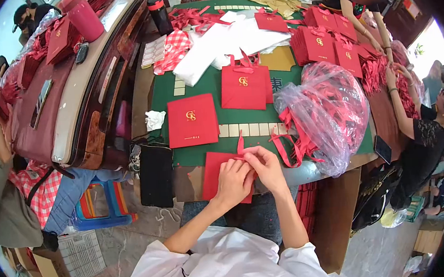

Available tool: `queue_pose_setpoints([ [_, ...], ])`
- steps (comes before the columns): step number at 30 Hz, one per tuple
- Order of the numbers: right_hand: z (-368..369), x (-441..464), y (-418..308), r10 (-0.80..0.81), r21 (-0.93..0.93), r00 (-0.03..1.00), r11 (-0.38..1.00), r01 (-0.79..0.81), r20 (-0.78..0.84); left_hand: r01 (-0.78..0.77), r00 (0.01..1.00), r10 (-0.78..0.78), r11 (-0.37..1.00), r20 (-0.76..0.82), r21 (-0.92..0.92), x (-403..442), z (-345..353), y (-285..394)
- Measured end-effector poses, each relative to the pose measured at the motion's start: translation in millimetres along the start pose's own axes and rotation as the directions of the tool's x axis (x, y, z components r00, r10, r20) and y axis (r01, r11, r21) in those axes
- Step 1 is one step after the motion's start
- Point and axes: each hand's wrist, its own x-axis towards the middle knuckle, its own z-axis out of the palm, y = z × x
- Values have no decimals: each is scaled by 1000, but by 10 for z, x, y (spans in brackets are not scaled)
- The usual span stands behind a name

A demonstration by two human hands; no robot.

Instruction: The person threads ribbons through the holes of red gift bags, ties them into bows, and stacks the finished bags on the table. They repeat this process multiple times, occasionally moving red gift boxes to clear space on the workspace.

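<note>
Both hands meet over a red paper bag (213,172) lying flat at the table's near edge. My left hand (234,178) rests on the bag's top part, fingers bent. Beside it, my right hand (264,167) pinches a red ribbon (240,143) that sticks up between the hands. The fingertips overlap, so what my left fingers hold is hidden. Just beyond lies a stack of flat red bags (192,121) with gold print. A red bag with ribbon handles (245,86) is further back. To the right, a clear plastic bag (335,108) holds many red ribbons, some spilling out.
A black pouch (156,175) and a crumpled tissue (155,120) are at the left. White sheets (214,44), a dark bottle (159,16) and more red bags (317,44) stand further back. People work at both sides; a phone (382,149) lies at the right edge.
</note>
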Motion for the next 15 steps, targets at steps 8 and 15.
queue_pose_setpoints([
  [8, 9, -201, 94, -118, -150, 991, 983, 109, -54, 88, 996, -87, 975, 14, -205, -165, -74, 38],
  [15, 52, -401, -63, -266, -413, 964, 877, 245, 5, 558, 817, -505, 568, 280, -605, -283, -96, -92],
])
